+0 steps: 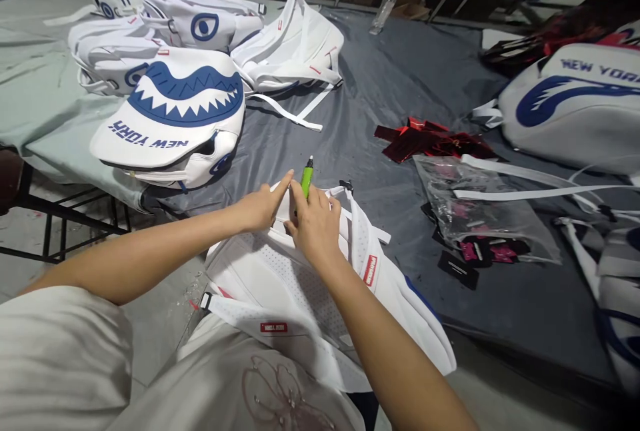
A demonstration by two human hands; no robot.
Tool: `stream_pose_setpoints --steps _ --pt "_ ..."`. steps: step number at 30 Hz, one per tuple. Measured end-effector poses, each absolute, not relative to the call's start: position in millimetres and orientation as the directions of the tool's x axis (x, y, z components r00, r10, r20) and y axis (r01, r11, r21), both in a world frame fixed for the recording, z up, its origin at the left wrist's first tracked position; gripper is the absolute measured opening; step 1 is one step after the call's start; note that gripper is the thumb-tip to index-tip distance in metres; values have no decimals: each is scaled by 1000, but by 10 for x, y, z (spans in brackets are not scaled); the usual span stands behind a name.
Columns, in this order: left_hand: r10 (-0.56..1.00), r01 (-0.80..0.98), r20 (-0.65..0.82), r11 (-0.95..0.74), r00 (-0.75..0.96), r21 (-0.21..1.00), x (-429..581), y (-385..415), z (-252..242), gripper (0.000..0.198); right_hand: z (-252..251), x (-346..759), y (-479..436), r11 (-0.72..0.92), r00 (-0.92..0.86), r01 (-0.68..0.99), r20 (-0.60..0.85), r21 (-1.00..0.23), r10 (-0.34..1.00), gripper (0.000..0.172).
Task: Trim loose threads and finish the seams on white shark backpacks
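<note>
A white backpack (pixel 260 268) leans against my lap and the table edge, its padded back and shoulder straps towards me. My left hand (pixel 263 206) grips the top edge of the backpack, index finger stretched along it and thumb hidden. Close beside it, my right hand (pixel 316 221) has a slim green pen-like tool (pixel 307 181) held between its fingers, dark tip pointing away from me. The fingers of this hand also rest against the top of the backpack. What lies between the two hands is partly hidden.
Several finished-looking white backpacks (pixel 175 104) with blue teeth and eye designs stand at the left and back. On the right are red foil scraps (pixel 435 138), a clear plastic bag (pixel 480 198) and another backpack (pixel 575 111). A plastic bottle (pixel 384 11) stands far back.
</note>
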State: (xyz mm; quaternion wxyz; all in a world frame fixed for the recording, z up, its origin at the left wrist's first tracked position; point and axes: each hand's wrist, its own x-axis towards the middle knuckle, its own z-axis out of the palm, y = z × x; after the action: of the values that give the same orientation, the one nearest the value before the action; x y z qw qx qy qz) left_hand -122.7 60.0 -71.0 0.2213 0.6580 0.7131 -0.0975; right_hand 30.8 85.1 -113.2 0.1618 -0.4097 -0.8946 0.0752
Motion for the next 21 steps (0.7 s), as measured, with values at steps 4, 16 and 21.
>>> stream_pose_setpoints --steps 4,16,21 --pt "847 955 -522 60 105 290 -1319 634 -700 104 -1128 311 848 645 -610 710 212 -283 764 82" --pt "898 937 -416 13 143 350 -1394 626 -768 101 -1209 313 873 669 -622 680 248 -300 743 78" --pt "901 922 -418 60 114 382 -1395 600 -735 101 -1233 385 859 695 -604 623 343 -358 719 59"
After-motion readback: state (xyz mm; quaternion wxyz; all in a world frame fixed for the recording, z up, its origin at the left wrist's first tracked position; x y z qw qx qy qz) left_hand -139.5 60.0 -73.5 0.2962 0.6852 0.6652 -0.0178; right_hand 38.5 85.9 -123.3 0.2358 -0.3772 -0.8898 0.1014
